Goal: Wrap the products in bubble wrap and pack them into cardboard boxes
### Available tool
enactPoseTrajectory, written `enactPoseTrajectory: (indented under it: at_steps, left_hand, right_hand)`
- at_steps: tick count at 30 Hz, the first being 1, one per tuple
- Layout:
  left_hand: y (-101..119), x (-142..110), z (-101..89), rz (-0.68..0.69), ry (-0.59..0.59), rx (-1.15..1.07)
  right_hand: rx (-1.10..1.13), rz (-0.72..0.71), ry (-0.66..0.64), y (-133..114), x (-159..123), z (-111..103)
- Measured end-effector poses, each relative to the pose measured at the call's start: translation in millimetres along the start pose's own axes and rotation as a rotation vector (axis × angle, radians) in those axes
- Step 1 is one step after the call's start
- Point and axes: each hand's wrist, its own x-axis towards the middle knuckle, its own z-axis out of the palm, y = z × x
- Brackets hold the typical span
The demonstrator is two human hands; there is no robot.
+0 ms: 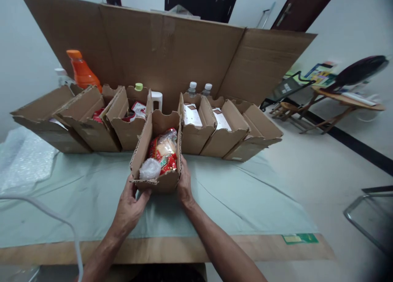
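Observation:
A narrow open cardboard box (162, 185) sits between my hands, pulled forward of the row of similar boxes. Inside lie a red and clear food packet (166, 148) and a crumpled ball of bubble wrap (150, 168). My left hand (130, 204) grips the box's front left corner, thumb against the front wall. Along the right side my right hand (184, 183) presses its wall, with its fingers partly hidden. Just behind stand neighbouring boxes, one on the left (129, 135) holding red packets and one on the right (196, 139) holding a white carton (192, 114).
A tall cardboard screen (172, 52) rises behind the boxes. Behind the row stand an orange bottle (84, 71) and white-capped bottles (192, 89). Bubble wrap (24, 161) lies at left, near a white cable (49, 211). A green cloth (221, 192) covers the table.

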Motion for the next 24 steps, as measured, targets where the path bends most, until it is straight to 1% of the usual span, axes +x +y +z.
enactPoseTrajectory:
  at_steps: [3, 4, 6, 7, 9, 11, 12, 15, 18, 20, 24]
  left_hand:
    - [0.3, 8.8, 0.1, 0.031, 0.023, 0.072]
    - [1.4, 15.3, 2.2, 0.051, 0.034, 0.135]
    - [4.0, 35.1, 8.9, 0.091, 0.056, 0.289]
    - [5.1, 47.3, 13.0, 0.107, 0.072, 0.369]
    - [6.5, 70.7, 20.6, 0.119, 0.118, 0.455]
    - [6.5, 85.9, 26.0, 0.127, 0.151, 0.495]
    - [6.0, 89.2, 27.8, 0.137, 0.157, 0.508]
    - [1.7, 87.8, 32.1, 0.162, 0.153, 0.494]
    - [-5.1, 88.5, 39.9, 0.162, 0.157, 0.382]
    - [-9.3, 96.1, 48.0, 0.16, 0.161, 0.326]
    - [-14.6, 118.1, 65.9, 0.15, 0.148, 0.281]
  right_hand:
    - [0.048, -0.027, 0.01, -11.7, 0.3, -0.2]
    - [0.054, -0.038, 0.022, -15.1, 1.0, -0.7]
    - [0.048, -0.045, 0.087, -19.8, 3.5, -2.7]
    - [0.04, -0.033, 0.126, -20.8, 5.3, -4.4]
    - [0.018, 0.019, 0.195, -20.5, 9.3, -8.6]
    - [-0.004, 0.074, 0.231, -17.9, 12.5, -12.7]
    - [-0.013, 0.091, 0.236, -16.4, 13.5, -14.1]
    - [-0.022, 0.102, 0.207, -12.4, 13.8, -14.5]
    - [-0.019, 0.116, 0.154, -9.5, 12.5, -11.2]
    - [-0.018, 0.136, 0.142, -7.2, 12.6, -9.8]
    - [-0.017, 0.164, 0.161, -1.3, 16.1, -11.8]
